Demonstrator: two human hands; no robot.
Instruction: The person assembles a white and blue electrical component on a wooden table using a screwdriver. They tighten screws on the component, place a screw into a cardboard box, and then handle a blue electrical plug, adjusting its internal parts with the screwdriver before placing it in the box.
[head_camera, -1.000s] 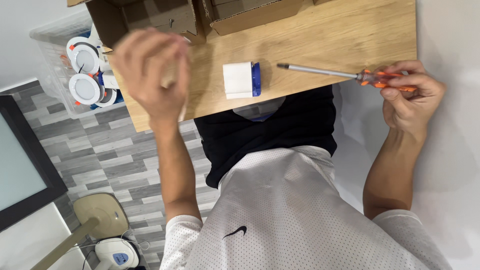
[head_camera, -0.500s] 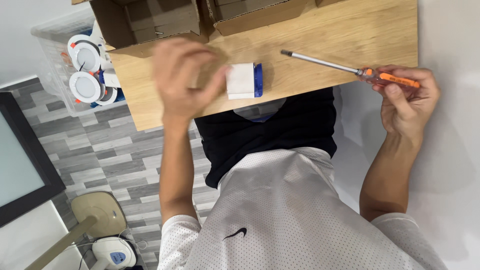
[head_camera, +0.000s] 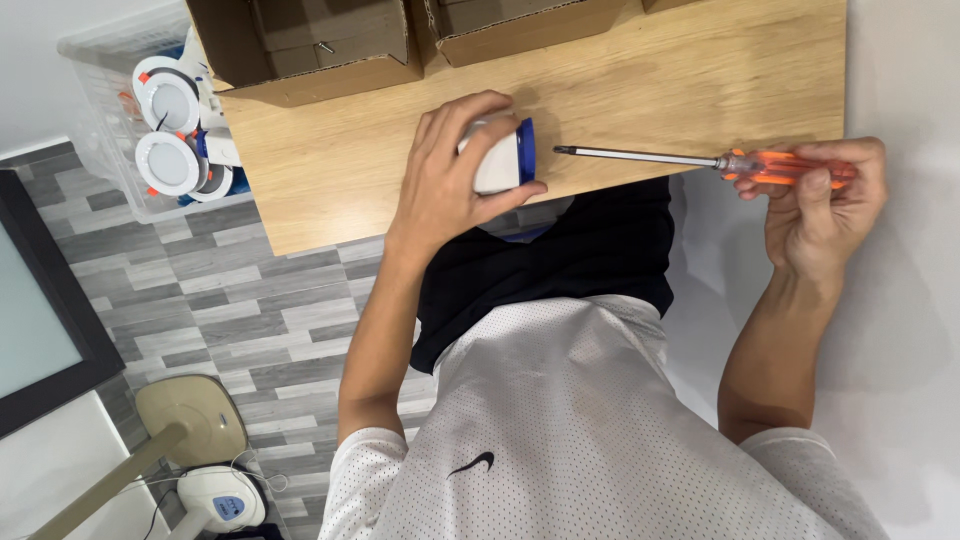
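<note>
A light wooden tabletop (head_camera: 640, 80) with a pale grain fills the far middle of the scene. Open brown cardboard boxes (head_camera: 310, 50) stand along its far edge. To the right, a plain white wall (head_camera: 905, 300) catches soft, even light. The floor (head_camera: 200, 300) on the left is grey wood-look planking in mixed tones. A clear plastic bin (head_camera: 110, 150) sits just beside the tabletop's left end. At the near left stands a beige fan base (head_camera: 190, 420).

fixture (head_camera: 500, 158) on table (head_camera: 330, 190), under left hand (head_camera: 450, 170) | screwdriver (head_camera: 700, 162) to its right | boxes (head_camera: 310, 45) behind
</note>
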